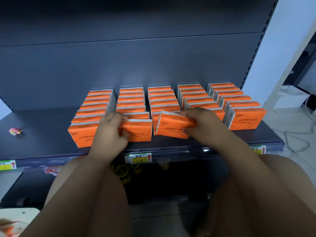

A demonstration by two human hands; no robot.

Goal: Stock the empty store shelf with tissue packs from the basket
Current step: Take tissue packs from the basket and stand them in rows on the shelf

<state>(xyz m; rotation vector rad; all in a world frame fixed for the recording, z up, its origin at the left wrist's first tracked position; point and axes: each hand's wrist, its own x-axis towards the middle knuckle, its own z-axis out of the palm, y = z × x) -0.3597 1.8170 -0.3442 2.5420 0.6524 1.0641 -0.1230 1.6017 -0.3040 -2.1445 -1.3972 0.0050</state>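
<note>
Shelf (42, 124): tilted pack (173, 123) in right hand (201, 124)

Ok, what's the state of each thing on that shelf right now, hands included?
Left hand: grips second row's front pack.
Right hand: holds the tilted pack.
Tilted pack: leaning at the third row's front, not yet upright.
Tissue rows: five, standing on the shelf.
Pink toy: lying left, apart from packs.

The rectangular plastic-wrapped tissue packs (246, 118) are orange with white ends and dark lettering. The flat metal shelf (42, 134) is dark grey.
</note>
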